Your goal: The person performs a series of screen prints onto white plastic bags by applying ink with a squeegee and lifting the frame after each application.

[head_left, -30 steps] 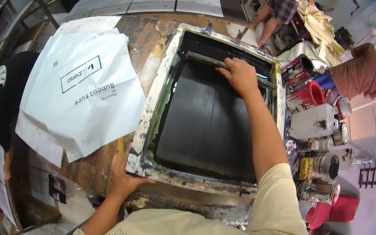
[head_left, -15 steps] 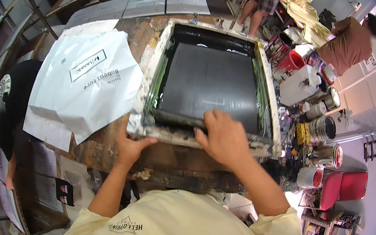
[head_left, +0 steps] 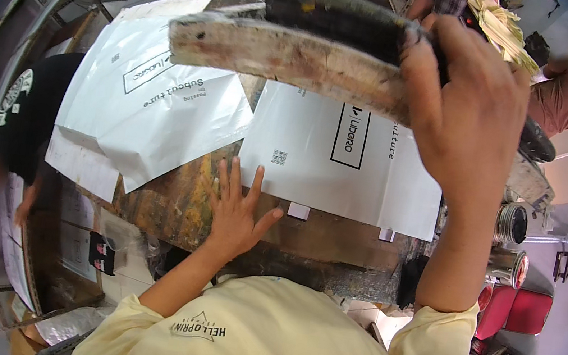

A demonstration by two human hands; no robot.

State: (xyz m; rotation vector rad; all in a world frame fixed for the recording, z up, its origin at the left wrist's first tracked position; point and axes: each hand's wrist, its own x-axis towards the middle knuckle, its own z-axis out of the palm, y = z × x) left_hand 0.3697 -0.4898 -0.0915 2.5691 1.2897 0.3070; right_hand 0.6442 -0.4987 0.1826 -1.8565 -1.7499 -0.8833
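My right hand is closed at the right end of the raised screen-printing frame. It also grips the dark squeegee lying along the frame's wooden bar. Below the tilted frame, a white plastic bag with black print lies flat on the table, its far part hidden. My left hand is open, fingers spread, with its fingertips at the bag's near left corner. Another printed white bag rests to the left, creased and askew.
Two small pale tabs, one of them a left tab, sit at the near edge of the bag. Paint cans and a red chair are at the right. A person in black bends at the left; another in brown is at the far right.
The screen frame has swung up from the table with my right hand and the squeegee, uncovering the printed bag. My left hand has left the frame's corner and moved right, to the bag's edge.
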